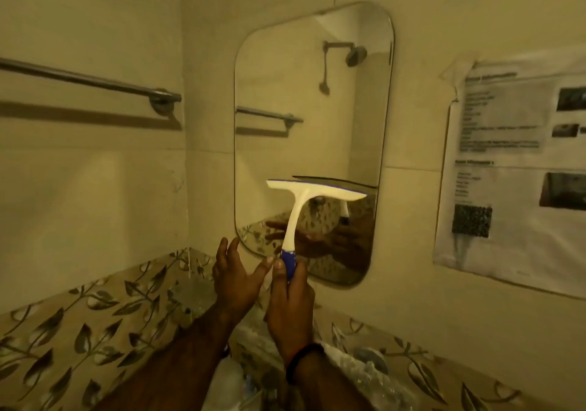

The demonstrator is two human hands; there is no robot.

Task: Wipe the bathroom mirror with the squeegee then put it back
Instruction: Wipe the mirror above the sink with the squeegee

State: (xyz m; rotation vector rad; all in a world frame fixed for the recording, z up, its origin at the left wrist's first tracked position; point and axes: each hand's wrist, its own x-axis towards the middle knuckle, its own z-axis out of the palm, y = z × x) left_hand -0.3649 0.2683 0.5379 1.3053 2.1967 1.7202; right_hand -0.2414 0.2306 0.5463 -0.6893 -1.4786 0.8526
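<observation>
A rounded rectangular mirror (314, 119) hangs on the beige tiled wall ahead. My right hand (291, 303) grips the blue grip of a white squeegee (304, 195), held upright. Its blade lies roughly level in front of the mirror's lower part; I cannot tell if it touches the glass. My left hand (234, 277) is beside the handle, fingers spread, holding nothing. The mirror reflects both hands, the squeegee and a shower head.
A metal towel bar (95, 82) runs along the left wall. A printed paper sheet (513, 169) is taped to the wall right of the mirror. Leaf-patterned tiles (95, 331) line the lower wall. Pale fixtures sit blurred below my arms.
</observation>
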